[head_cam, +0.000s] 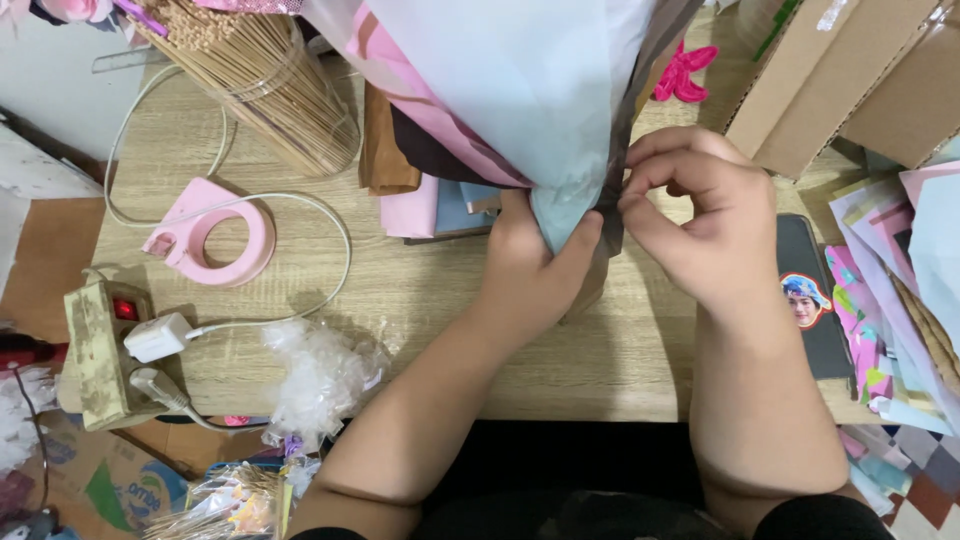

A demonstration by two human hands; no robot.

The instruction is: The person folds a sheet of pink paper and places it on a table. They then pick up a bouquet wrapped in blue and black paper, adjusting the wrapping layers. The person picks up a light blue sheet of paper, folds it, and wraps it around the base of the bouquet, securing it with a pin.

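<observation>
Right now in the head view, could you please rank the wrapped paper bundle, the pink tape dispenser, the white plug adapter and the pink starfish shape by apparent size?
1. Wrapped paper bundle, largest, though it is nearest the camera.
2. Pink tape dispenser.
3. White plug adapter and pink starfish shape look alike in size; I would not rank them.

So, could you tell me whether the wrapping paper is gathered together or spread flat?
Gathered. The left hand grips the wrapping paper bunched at its lower end, and the right hand pinches it there.
</observation>
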